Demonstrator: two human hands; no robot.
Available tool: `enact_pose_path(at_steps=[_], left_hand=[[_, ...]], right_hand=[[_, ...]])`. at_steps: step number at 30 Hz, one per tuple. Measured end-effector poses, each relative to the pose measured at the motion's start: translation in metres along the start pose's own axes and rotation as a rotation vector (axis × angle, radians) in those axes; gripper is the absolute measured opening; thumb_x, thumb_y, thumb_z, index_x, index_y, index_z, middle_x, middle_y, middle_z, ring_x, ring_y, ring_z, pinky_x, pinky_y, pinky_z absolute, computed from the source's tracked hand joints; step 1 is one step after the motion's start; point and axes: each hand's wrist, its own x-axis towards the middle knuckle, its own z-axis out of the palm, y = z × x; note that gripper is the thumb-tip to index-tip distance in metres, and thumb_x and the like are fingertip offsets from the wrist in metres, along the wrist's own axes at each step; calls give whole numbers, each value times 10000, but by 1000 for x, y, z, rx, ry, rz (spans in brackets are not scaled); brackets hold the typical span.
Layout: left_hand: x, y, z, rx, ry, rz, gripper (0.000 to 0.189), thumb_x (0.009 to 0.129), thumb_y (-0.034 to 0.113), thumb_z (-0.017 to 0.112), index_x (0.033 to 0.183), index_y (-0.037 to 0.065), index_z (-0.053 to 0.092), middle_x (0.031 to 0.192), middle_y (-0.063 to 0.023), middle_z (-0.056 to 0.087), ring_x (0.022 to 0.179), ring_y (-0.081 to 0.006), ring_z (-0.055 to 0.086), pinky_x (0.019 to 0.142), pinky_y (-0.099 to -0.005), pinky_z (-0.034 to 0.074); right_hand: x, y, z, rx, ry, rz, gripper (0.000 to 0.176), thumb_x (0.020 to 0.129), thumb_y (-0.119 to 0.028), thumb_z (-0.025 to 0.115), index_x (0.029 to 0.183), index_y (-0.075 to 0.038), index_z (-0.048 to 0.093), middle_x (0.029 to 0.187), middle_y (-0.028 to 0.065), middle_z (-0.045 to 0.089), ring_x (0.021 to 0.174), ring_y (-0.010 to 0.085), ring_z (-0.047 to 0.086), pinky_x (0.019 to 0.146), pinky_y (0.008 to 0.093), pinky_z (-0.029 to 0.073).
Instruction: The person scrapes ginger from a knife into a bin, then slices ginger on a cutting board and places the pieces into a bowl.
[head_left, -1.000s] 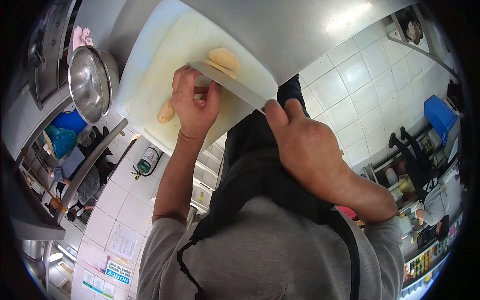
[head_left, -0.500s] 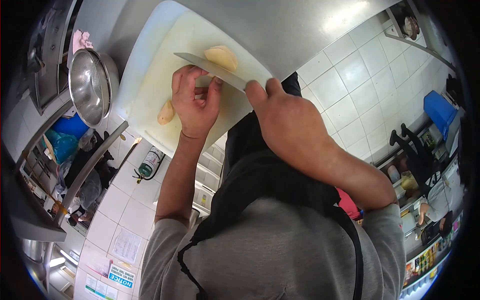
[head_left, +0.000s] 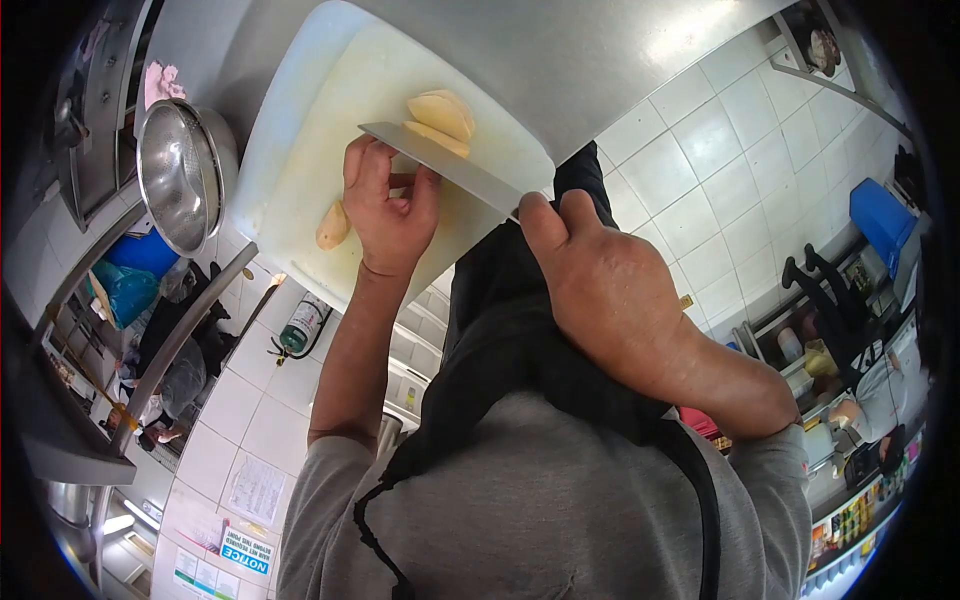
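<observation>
My right hand [head_left: 600, 285] is wrapped round the handle of a knife [head_left: 440, 162], whose blade slants up and left over the cutting board [head_left: 285, 190]. Beside the blade, my left hand [head_left: 392, 215] has its fingers bent; what they hold, if anything, is hidden behind the blade and fingers. Just beyond the blade lies a pale yellow slice [head_left: 437, 138], against a larger pale piece [head_left: 443, 112]. Another pale piece [head_left: 332, 227] rests on the board left of my left wrist.
Metal colander bowls [head_left: 180, 178] stand left of the board, with a pink cloth [head_left: 162, 82] behind them. A steel counter [head_left: 560, 50] extends beyond the board. At far right, another person [head_left: 885, 400] is in view. A fire extinguisher [head_left: 302, 325] is below left.
My right hand and the knife have moved right and toward my body. A separate slice now shows between the blade and the larger piece. My left hand has barely moved.
</observation>
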Motion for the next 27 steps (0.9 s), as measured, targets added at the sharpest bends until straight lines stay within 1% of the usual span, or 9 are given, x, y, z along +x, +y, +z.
enact_pose_path(at_steps=[4, 9, 11, 16, 20, 22, 25, 27], left_hand=[[0, -1, 1, -5, 5, -1, 362, 849, -68, 789, 1187, 7, 683, 1278, -175, 647, 1033, -276, 744, 677, -316, 717], [1, -1, 0, 27, -7, 33, 370, 854, -62, 787, 1201, 8, 679, 1284, -174, 655, 1073, -277, 737, 677, -315, 717], [1, 0, -1, 32, -1, 26, 371, 853, -63, 788, 1201, 6, 679, 1284, -175, 656, 1065, -277, 740, 679, -314, 717], [1, -1, 1, -29, 8, -3, 365, 850, -67, 793, 1191, 0, 683, 1287, -182, 660, 1039, -276, 750, 682, -311, 717], [1, -1, 1, 1, 14, 11, 350, 853, -63, 799, 1179, -4, 688, 1294, -185, 665, 1036, -269, 753, 676, -310, 715], [1, -1, 0, -3, 10, 6, 346, 856, -61, 801, 1178, -4, 689, 1297, -183, 668, 1045, -265, 751, 673, -310, 714], [4, 2, -1, 38, 0, 51, 331, 870, -57, 803, 1177, 3, 693, 1298, -179, 672, 1057, -255, 745, 660, -302, 712], [4, 6, 1, -22, 13, 51, 326, 888, -49, 807, 1184, 13, 686, 1285, -169, 673, 1058, -246, 739, 650, -295, 708]], right_hand=[[11, -1, 2, 0, 17, -21, 352, 969, -29, 630, 1301, -4, 515, 997, 169, 625, 657, 329, 735, 566, 435, 621], [2, 2, -2, 29, 20, -19, 318, 967, -33, 624, 1268, -13, 523, 1007, 175, 627, 670, 341, 736, 570, 443, 622], [3, 2, 0, 31, -1, -6, 306, 965, -35, 622, 1255, -14, 526, 1010, 177, 628, 673, 346, 736, 570, 447, 620], [19, 0, 11, 23, 64, -42, 320, 958, -27, 617, 1267, -9, 533, 1004, 182, 626, 677, 364, 733, 576, 464, 618], [8, 2, 2, 12, 33, -31, 308, 958, -26, 616, 1256, -14, 535, 1002, 187, 629, 677, 368, 735, 579, 464, 620], [7, 2, 2, -78, 83, -68, 230, 944, -89, 662, 1130, -3, 558, 943, 172, 663, 636, 266, 755, 512, 357, 595], [25, 2, 17, -73, 135, -93, 225, 944, -96, 670, 1119, -9, 558, 946, 171, 664, 643, 273, 757, 527, 364, 608], [38, 1, 27, -101, 148, -97, 227, 943, -96, 671, 1119, -8, 558, 946, 170, 665, 646, 278, 759, 533, 367, 613]])
